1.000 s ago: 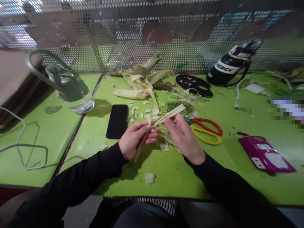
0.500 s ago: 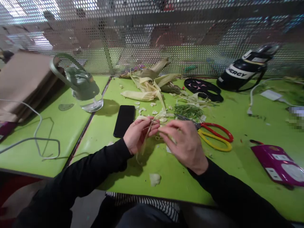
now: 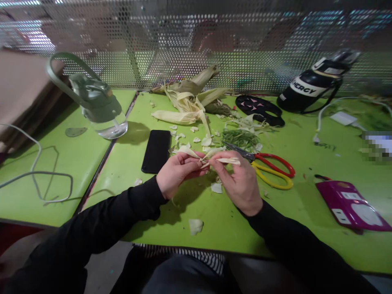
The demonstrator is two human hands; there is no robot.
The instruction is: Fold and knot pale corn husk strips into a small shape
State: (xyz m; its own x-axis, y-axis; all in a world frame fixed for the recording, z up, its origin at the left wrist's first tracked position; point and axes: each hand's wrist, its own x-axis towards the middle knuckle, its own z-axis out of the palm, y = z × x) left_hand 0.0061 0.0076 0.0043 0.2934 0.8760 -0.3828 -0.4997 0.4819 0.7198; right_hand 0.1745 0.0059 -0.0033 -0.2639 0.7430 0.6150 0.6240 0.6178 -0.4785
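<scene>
Both hands work a pale corn husk strip (image 3: 211, 157) just above the green table (image 3: 232, 224). My left hand (image 3: 177, 173) is closed on the strip's left part, fingers curled round it. My right hand (image 3: 239, 181) pinches the strip's right end between thumb and fingers. Small cut husk scraps (image 3: 196, 141) lie beyond the hands, and one scrap (image 3: 195, 226) lies near the front edge. A black phone (image 3: 157, 150) lies flat just left of my left hand.
Red-and-yellow scissors (image 3: 269, 167) lie right of my right hand. A pile of corn husks (image 3: 190, 102) and green shreds (image 3: 240, 138) sit further back. A water bottle (image 3: 98, 106) stands left, a purple power strip (image 3: 352, 204) right, a black bag (image 3: 312, 87) by the mesh fence.
The strip, held slanting upward a second ago, now lies nearly level between the hands. My right hand has drawn its end to the right; the camera view shifted slightly.
</scene>
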